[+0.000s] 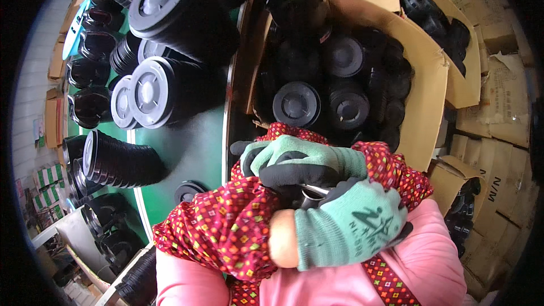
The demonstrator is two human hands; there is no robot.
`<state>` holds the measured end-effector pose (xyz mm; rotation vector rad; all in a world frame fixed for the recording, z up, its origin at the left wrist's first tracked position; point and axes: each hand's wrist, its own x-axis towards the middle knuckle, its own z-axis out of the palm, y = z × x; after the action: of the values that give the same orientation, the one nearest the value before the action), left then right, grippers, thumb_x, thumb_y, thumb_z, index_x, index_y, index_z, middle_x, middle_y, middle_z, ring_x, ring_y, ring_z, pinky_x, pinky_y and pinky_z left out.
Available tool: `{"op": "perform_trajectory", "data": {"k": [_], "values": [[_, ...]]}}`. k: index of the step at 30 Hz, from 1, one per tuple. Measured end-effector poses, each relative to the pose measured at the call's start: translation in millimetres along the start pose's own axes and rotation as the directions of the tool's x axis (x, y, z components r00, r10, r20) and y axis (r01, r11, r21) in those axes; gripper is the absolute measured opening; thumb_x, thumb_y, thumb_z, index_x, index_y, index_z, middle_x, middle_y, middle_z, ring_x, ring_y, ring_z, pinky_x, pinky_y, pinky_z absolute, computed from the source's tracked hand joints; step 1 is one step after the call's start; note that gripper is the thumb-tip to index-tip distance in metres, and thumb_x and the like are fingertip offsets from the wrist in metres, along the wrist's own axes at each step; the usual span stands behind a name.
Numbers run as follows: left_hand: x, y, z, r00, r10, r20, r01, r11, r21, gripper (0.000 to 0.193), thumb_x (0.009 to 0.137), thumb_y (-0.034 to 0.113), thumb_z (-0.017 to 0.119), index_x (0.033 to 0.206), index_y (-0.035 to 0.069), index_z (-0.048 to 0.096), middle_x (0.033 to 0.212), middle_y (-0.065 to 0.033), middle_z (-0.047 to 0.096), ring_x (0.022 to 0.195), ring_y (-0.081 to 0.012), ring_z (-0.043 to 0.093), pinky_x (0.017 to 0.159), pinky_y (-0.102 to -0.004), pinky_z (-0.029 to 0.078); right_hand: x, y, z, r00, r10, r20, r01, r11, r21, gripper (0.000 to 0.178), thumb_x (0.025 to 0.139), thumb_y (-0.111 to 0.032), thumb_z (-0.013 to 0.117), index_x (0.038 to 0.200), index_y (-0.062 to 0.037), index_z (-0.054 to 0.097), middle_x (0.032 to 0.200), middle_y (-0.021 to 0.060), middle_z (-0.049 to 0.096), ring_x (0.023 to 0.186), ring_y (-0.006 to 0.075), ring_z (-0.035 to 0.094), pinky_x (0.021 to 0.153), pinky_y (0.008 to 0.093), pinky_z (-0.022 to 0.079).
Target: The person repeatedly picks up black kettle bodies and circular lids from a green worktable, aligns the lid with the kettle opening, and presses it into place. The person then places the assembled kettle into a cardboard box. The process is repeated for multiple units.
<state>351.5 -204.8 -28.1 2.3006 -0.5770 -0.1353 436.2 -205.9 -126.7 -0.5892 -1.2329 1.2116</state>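
Observation:
My two gloved hands are close together in front of my chest, in green knit gloves with black palms. My left hand (351, 226) reaches across from the left, knuckles up, with fingers curled under and mostly hidden. Just beyond it, my right hand (300, 161) points left with its fingers bent down. Between them shows a small shiny metal piece (313, 195), rounded and partly covered; its kind is not clear. Whatever lies inside the curled fingers cannot be seen. Beyond the hands stands an open cardboard box (425, 96) holding several stacks of round black plastic containers (297, 105).
A green-topped table (198, 136) runs along the left, bearing leaning stacks of nested black containers (150, 93) and a single round black piece (189, 191). A dark jug-like vessel (297, 0) tops the box's far end. More cartons (498, 175) crowd the right side.

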Motion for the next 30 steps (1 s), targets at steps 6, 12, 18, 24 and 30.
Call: {"op": "perform_trajectory", "data": {"k": [6, 12, 18, 24, 30], "values": [[-46, -17, -19, 0.916, 0.310, -0.255, -0.376, 0.884, -0.279, 0.035, 0.088, 0.033, 0.071, 0.111, 0.007, 0.074, 0.095, -0.0068, 0.068, 0.079, -0.0227, 0.067, 0.071, -0.0359, 0.056, -36, -3, -16, 0.998, 0.009, -0.065, -0.027, 0.961, -0.277, 0.031, 0.096, -0.035, 0.060, 0.085, -0.0058, 0.065, 0.086, 0.0096, 0.059, 0.095, 0.0340, 0.054, 0.097, 0.0502, 0.040], [-86, -53, -17, 0.780, 0.254, -0.572, -0.607, 0.530, -0.592, 0.031, 0.098, 0.027, 0.071, 0.092, -0.003, 0.078, 0.072, -0.0089, 0.062, 0.063, -0.0277, 0.062, 0.062, -0.0428, 0.051, -66, -70, -17, 0.943, 0.314, -0.108, -0.298, 0.655, -0.695, 0.062, 0.071, -0.057, 0.087, 0.102, -0.0087, 0.064, 0.097, 0.0123, 0.059, 0.096, 0.0364, 0.057, 0.089, 0.0484, 0.042], [-95, -91, 19, 0.582, 0.061, -0.811, -0.806, -0.092, -0.585, 0.069, 0.112, 0.047, 0.045, 0.082, -0.004, 0.081, 0.059, -0.0069, 0.060, 0.059, -0.0263, 0.062, 0.068, -0.0510, 0.055, -57, -122, 27, 0.713, 0.574, -0.403, -0.625, 0.259, -0.736, 0.060, 0.074, -0.059, 0.085, 0.091, -0.0057, 0.064, 0.078, 0.0123, 0.065, 0.075, 0.0359, 0.067, 0.068, 0.0466, 0.051], [-100, -79, 16, 0.615, -0.362, -0.700, -0.742, 0.034, -0.670, 0.070, 0.114, 0.055, 0.034, 0.068, 0.012, 0.064, 0.059, -0.0023, 0.061, 0.050, -0.0196, 0.062, 0.055, -0.0476, 0.057, -45, -133, 39, 0.625, 0.589, -0.512, -0.700, 0.133, -0.701, 0.058, 0.076, -0.058, 0.085, 0.085, -0.0056, 0.062, 0.070, 0.0166, 0.064, 0.071, 0.0398, 0.069, 0.063, 0.0477, 0.053], [-112, -54, -19, 0.554, -0.174, -0.814, -0.503, 0.709, -0.493, 0.029, 0.096, 0.025, 0.065, 0.083, 0.001, 0.073, 0.068, -0.0083, 0.063, 0.058, -0.0256, 0.059, 0.068, -0.0453, 0.054, -39, -127, 34, 0.895, 0.143, -0.423, -0.440, 0.118, -0.890, 0.072, 0.080, -0.043, 0.084, 0.140, -0.0084, 0.063, 0.142, 0.0175, 0.059, 0.129, 0.0419, 0.052, 0.114, 0.0559, 0.036]]}}
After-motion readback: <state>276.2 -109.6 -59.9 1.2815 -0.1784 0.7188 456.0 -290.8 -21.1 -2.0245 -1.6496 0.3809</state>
